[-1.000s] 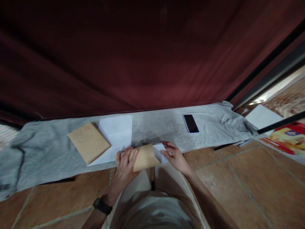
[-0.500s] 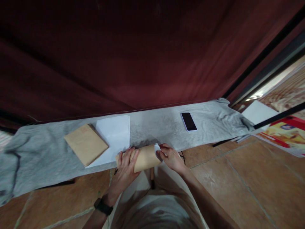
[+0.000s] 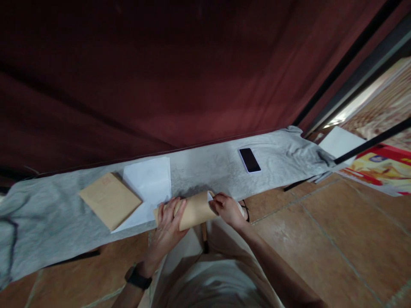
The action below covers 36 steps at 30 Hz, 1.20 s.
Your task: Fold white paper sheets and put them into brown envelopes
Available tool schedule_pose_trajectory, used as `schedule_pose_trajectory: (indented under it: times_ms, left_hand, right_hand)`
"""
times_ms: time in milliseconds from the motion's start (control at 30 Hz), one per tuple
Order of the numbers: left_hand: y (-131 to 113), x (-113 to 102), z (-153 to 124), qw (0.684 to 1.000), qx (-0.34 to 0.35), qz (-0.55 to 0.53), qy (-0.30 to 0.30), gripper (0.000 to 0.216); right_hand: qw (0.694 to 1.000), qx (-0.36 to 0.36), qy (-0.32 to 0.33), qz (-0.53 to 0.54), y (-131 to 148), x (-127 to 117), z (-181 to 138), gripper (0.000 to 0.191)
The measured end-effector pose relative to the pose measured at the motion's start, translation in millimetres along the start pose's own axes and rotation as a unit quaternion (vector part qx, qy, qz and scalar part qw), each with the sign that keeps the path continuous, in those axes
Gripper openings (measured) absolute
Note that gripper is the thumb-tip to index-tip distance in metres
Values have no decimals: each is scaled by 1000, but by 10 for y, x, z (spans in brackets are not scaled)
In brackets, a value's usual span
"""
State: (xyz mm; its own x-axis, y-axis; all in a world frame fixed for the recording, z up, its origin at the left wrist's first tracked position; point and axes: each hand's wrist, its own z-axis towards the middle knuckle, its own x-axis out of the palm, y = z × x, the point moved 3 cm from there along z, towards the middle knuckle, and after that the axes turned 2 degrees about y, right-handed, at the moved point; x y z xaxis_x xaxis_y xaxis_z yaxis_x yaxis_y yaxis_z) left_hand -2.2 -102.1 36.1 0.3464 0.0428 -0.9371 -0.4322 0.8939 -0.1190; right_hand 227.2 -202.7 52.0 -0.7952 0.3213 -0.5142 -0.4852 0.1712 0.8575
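Head view: the brown envelope (image 3: 194, 208) is held over the near edge of the grey cloth (image 3: 208, 164), with its long axis running left to right. The left grip (image 3: 169, 219) is closed round its left half. The right grip (image 3: 227, 208) is pinched on the folded white paper (image 3: 210, 196) at the envelope's right end, where only a sliver shows. A second envelope (image 3: 109, 200) on a white sheet (image 3: 150, 179) lies to the left, and a phone (image 3: 249, 160) lies well apart to the right.
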Motion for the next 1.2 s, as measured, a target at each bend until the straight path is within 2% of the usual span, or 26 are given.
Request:
schedule_pose_trajectory:
  times_ms: [167,233,300,367,467,533,633,700,733,800,867,900,933,967,1033,1100,1200]
  left_hand:
    - [-9,-7,44,1000,6,3,-6,84]
    - [3,-11,54,1000,13,1,0,84]
    - [21,-26,68,1000,22,-3,7,86]
    - [42,-58,97,999,29,-8,12,86]
    - [76,-118,176,999,27,-13,15,83]
    - [108,-153,235,1000,-13,-20,-10,80]
    - [137,-138,280,982,-139,-87,-91,81]
    - [95,-40,276,938,-246,-205,-129,85]
    - [42,40,275,901,-297,-287,-130,85]
    - [-148,239,307,792,-375,-475,-84,80]
    - [-414,411,403,656,-401,-639,-24,76]
    - [-538,469,470,601,-406,-689,-9,74]
    - [-640,509,545,562,-406,-721,-7,71]
    - [-711,536,619,541,-407,-735,-20,67]
    - [-780,571,749,528,-406,-744,-55,60]
    - [-776,599,838,531,-401,-743,-71,55]
    - [-682,628,903,547,-393,-737,-61,50]
  right_hand:
    - [996,41,-53,52,-15,20,-31,7]
    - [992,64,-78,73,-39,25,-46,12]
    - [987,79,-95,101,-82,33,-49,26]
    - [984,77,-88,134,-141,56,-29,30]
    - [978,76,-67,184,-249,106,40,17]
    - [960,100,-89,247,-320,133,102,21]
    - [898,161,-149,381,-377,188,192,21]
    - [857,195,-180,441,-365,244,237,25]
    - [844,202,-192,458,-345,277,254,26]
    - [830,201,-218,472,-288,349,275,27]
    - [823,192,-240,478,-227,431,281,26]
    - [818,190,-251,481,-201,470,280,25]
    - [815,189,-261,483,-177,503,278,25]
    - [812,186,-268,484,-157,528,278,25]
    - [811,176,-277,485,-129,545,284,26]
    - [812,168,-278,485,-131,525,300,27]
    - [816,170,-254,491,-191,476,339,26]
